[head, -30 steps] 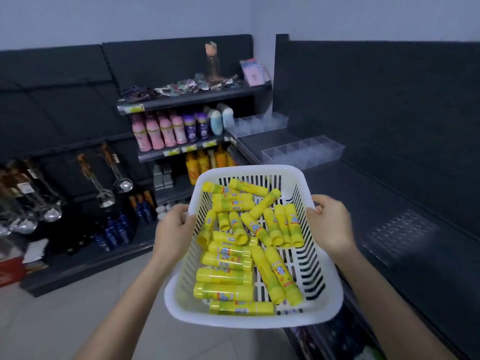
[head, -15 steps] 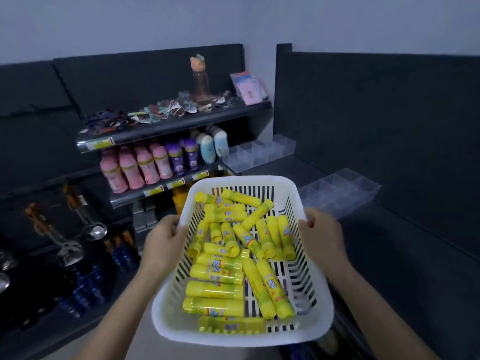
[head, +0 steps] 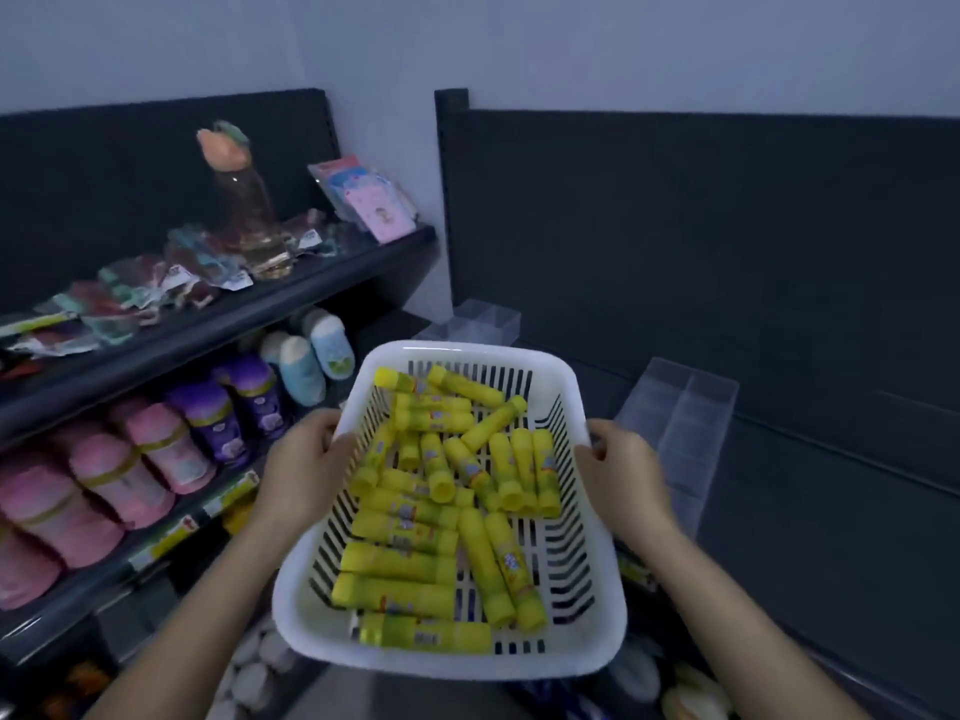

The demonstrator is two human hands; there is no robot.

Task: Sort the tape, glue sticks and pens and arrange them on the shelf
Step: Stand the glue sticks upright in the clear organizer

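Glue sticks [head: 431, 517], yellow and capped, lie heaped in a white slotted basket [head: 467, 350] held in the air before dark store shelving. Those at the near end lie crosswise; the rest point many ways. The left hand [head: 306, 470] curls over the basket's left rim and the right hand [head: 623, 470] over its right rim, so each grip is clenched on the basket.

Just right of the basket, a clear divided tray [head: 680, 423] sits on a dark right-hand shelf [head: 831, 537]. A second clear tray [head: 483, 319] shows beyond the far rim.

On the left, a lower shelf carries pink bottles [head: 124, 470], purple bottles [head: 228, 413] and pale blue bottles [head: 311, 366]. The upper shelf [head: 291, 298] carries loose small packets [head: 156, 288], a tall clear bottle [head: 249, 200] with a peach-coloured top and pink packets [head: 374, 200] leaning on the back panel. Everything is somewhat blurred.
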